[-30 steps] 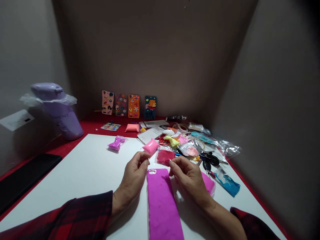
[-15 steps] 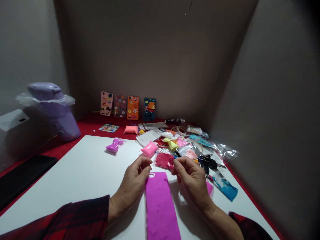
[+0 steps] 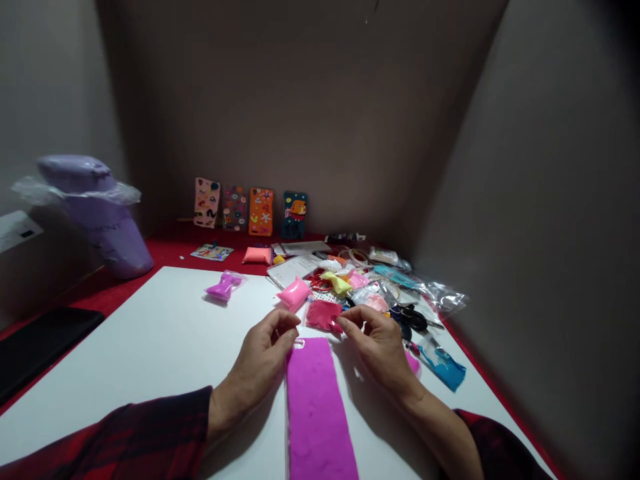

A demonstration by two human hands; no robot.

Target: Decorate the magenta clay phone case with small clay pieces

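A phone case covered in magenta clay (image 3: 315,407) lies lengthwise on the white board (image 3: 160,340) in front of me. My left hand (image 3: 263,363) rests at its upper left corner, fingers curled with thumb and forefinger pinched together. My right hand (image 3: 377,347) hovers at the upper right corner, also pinched; what the fingertips hold, if anything, is too small to make out. Just beyond the fingers lie a dark pink clay packet (image 3: 323,313) and a light pink packet (image 3: 294,293).
A purple clay packet (image 3: 223,285) lies farther left. A heap of clay bags, scissors (image 3: 413,317) and a blue packet (image 3: 443,363) fills the right. Decorated phone cases (image 3: 250,210) lean on the back wall. A purple form (image 3: 95,217) stands far left.
Both hands stayed at the case's top end, shifting slightly; the fingertips came a little closer over the top edge. The view drifted slightly.
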